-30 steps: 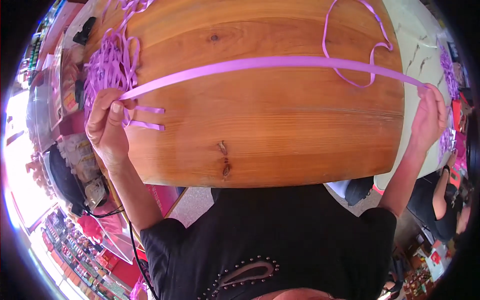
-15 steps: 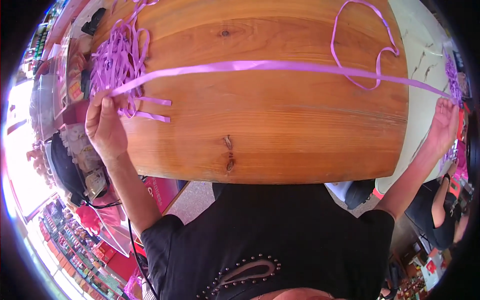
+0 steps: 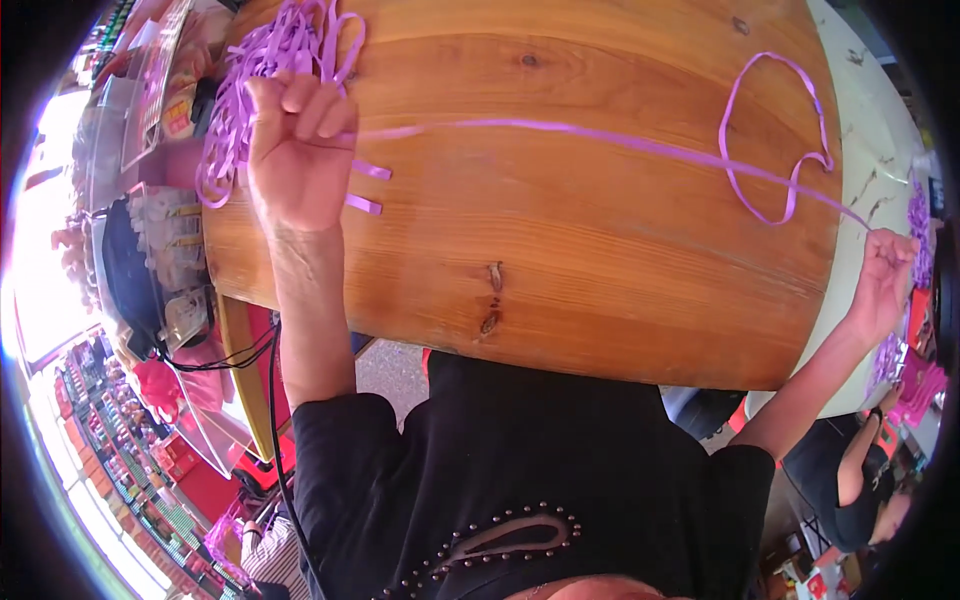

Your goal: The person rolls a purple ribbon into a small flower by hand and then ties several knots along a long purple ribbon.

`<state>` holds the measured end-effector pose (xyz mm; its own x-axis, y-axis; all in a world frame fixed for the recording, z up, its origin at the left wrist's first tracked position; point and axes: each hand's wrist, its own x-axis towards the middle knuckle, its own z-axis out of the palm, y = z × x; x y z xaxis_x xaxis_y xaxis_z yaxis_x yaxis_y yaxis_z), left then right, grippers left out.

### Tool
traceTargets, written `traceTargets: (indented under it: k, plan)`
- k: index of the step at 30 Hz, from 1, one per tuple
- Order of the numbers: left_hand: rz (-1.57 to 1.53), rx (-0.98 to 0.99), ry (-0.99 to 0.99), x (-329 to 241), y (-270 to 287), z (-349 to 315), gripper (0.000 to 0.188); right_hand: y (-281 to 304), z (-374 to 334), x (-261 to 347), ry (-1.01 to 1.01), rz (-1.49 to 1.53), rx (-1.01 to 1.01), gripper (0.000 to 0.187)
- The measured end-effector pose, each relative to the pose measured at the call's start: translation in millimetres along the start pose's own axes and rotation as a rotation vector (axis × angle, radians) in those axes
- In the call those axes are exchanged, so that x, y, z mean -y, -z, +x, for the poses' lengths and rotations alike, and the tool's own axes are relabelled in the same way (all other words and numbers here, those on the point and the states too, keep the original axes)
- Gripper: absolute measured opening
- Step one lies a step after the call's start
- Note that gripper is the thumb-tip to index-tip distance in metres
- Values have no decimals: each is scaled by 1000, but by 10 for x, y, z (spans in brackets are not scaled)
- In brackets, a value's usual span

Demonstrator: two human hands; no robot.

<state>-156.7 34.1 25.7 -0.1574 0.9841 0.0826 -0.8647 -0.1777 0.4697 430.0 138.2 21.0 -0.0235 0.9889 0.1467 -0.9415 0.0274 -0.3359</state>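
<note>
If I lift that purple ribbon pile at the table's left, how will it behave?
The ribbon pile is probably floppy: its strips bend into loose loops. It may tangle, since strands cross and overlap. It's likely light for its bulk, being thin, flat bands.

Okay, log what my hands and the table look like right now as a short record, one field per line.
Left hand: curled, at the strip's left; grip unclear
Right hand: closed on the strip
Strip: narrow, purple, stretched between the hands
Ribbon pile: purple, tangled, partly behind the left hand
Loose loop: purple, at the table's right, crossed by the strip in view
Table: brown wood
</note>
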Motion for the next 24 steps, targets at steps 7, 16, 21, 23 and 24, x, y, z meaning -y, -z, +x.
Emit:
traceTargets:
  k: [7, 16, 21, 23, 24]
  plan:
    - [300, -95, 125, 730, -354, -153, 26, -692, -195, -985, 60, -1008, 23, 39]
    - [561, 7, 131, 1072, -700, -344, 15, -1174, -356, -1988, -209, -1203, 393, 33]
    - [893, 135, 54, 1110, -676, -307, 12, -1206, -346, -2221, -228, -1132, 529, 23]
    - [942, 111, 79, 1120, -691, -328, 12, -1182, -325, -2247, -219, -1149, 625, 20]
    - [994, 90, 100, 1126, -691, -336, 11, -1163, -311, -2256, -223, -1152, 622, 20]
